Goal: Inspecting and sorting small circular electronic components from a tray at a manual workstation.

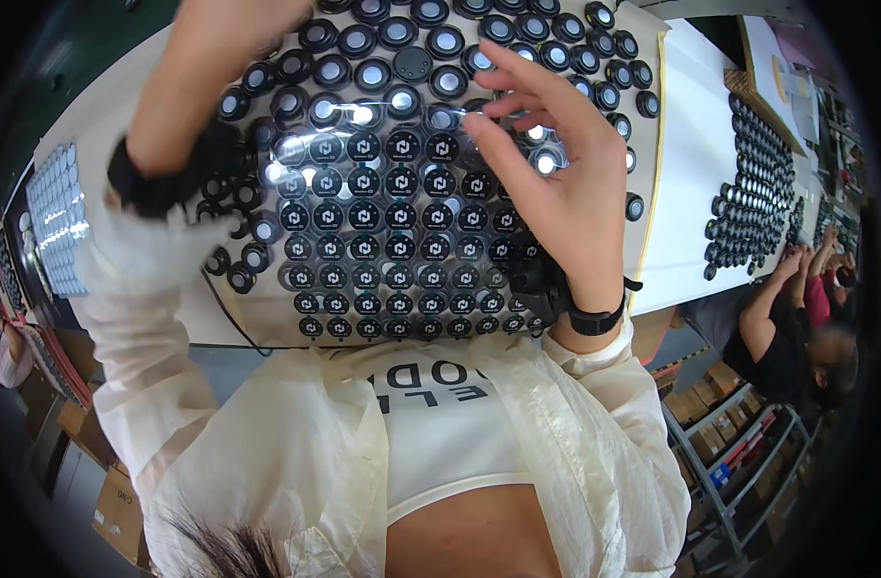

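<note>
My right hand [580, 159] hangs over the right side of a glossy clear sheet, thumb and fingers apart, with nothing visible between them. That sheet carries rows of round black labels [400, 215] with a white mark on each. Beyond and around it stand many round black parts [397, 34] with pale silvery centres. One dark disc [412, 65] among them shows no pale centre. My left hand [243, 12] reaches over the parts at the upper left. It is blurred and cut off by the top edge, so its fingers are hidden.
Blue-white sheets of round pieces [58, 222] lie at the left. A white table [686, 193] on the right bears more black parts [756, 178]. Other people [782, 318] work there. Metal racks with cartons [720, 414] stand at the lower right. A dark cable [230, 313] hangs over the near table edge.
</note>
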Action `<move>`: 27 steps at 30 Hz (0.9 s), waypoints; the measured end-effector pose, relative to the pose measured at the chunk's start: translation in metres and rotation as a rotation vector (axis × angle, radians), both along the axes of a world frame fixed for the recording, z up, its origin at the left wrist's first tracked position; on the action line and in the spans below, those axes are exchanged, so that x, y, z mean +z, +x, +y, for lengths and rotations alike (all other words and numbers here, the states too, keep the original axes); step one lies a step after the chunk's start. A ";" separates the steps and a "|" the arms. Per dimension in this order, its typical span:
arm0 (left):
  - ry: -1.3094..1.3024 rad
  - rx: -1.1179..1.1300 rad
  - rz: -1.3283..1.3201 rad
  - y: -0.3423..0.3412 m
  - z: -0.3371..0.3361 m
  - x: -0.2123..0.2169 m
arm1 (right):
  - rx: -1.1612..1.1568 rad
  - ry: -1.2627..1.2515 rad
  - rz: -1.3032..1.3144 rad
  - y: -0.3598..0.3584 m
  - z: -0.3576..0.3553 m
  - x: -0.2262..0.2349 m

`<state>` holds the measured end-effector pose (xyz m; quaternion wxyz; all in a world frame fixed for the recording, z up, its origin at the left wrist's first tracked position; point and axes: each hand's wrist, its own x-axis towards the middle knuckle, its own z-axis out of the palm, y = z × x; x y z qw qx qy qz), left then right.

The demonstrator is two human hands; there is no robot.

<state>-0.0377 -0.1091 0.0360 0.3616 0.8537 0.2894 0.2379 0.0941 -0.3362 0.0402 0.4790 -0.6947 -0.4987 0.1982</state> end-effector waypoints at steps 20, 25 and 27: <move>0.588 -0.509 0.341 0.021 0.020 0.019 | 0.239 -0.333 -0.205 0.010 0.001 0.004; 0.147 -0.679 0.259 -0.023 -0.032 0.015 | 0.271 -0.300 -0.232 0.003 0.011 -0.006; 0.185 -0.717 0.249 -0.038 -0.058 0.002 | 0.246 -0.334 -0.205 0.005 0.011 -0.008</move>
